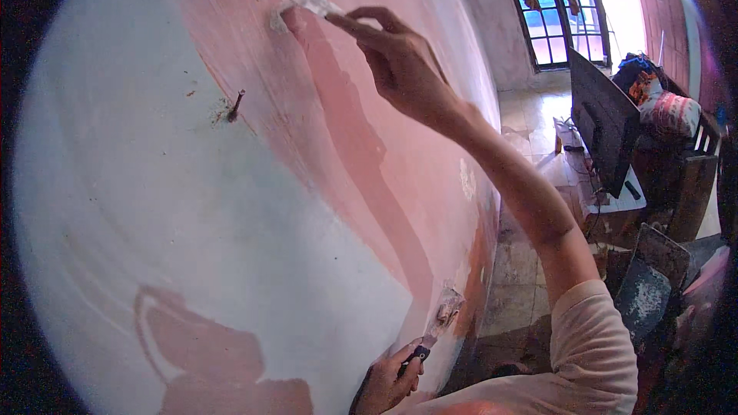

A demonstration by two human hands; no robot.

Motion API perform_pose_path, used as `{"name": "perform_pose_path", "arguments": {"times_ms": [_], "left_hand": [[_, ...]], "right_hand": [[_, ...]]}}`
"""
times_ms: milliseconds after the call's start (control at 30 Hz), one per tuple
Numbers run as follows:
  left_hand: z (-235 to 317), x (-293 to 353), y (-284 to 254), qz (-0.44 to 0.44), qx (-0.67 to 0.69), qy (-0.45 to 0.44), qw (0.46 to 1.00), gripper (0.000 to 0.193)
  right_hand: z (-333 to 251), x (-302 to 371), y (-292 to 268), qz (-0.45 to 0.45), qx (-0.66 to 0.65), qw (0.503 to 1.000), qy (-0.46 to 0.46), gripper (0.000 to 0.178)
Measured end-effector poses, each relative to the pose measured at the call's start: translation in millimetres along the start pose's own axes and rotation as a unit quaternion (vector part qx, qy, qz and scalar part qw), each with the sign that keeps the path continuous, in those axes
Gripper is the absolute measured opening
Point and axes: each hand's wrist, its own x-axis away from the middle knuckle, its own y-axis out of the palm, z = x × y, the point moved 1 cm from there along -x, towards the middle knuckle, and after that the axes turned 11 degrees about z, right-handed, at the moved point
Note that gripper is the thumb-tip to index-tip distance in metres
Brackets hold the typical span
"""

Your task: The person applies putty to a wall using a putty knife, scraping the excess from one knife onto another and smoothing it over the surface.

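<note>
My right hand [403,69] is raised high against the pink part of the wall [430,146]. Its fingers pinch a thin whitish spreader [321,6], mostly hidden, whose edge touches the wall where wet white paste [278,18] shows. Low down, near the bottom edge, my left hand [390,380] is wrapped round the black handle of a putty knife [419,353]. A lump of greyish paste [448,309] sits on its blade, close to the wall. Shadows of the arm and head fall across the wall.
A nail [236,106] sticks out of the wall left of my right arm. On the right, a flat-screen television [603,123] stands on a low table [626,198]. Beyond are heaped cloths [669,111] and a barred window [557,15]. A worn dark panel [646,300] leans nearer me.
</note>
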Motion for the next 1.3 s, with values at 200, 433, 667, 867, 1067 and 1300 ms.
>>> {"name": "perform_pose_path", "arguments": {"times_ms": [200,433,667,867,1067,1300], "left_hand": [[0,-10,-5,-0.096,-0.019,-0.082,0.992,0.045],[-2,-8,-6,-0.069,-0.023,-0.046,0.996,0.043],[3,-11,-6,-0.084,-0.012,-0.114,0.990,0.043],[-2,-9,-8,-0.077,-0.006,-0.089,0.993,0.043],[-4,-9,-2,-0.075,0.016,-0.058,0.995,0.045],[-4,-10,-3,-0.092,0.031,-0.096,0.991,0.045]], "right_hand": [[-15,-2,7,-0.018,0.016,0.999,-0.032,0.055],[-31,6,-12,-0.073,0.009,0.997,0.004,0.051],[-10,-43,-8,-0.076,0.115,0.984,-0.114,0.035],[-35,-18,-5,-0.157,0.108,0.981,-0.028,0.036],[-38,-11,-24,-0.105,0.059,0.991,-0.053,0.039],[-9,-32,1,-0.091,0.123,0.986,-0.072,0.041]]}}
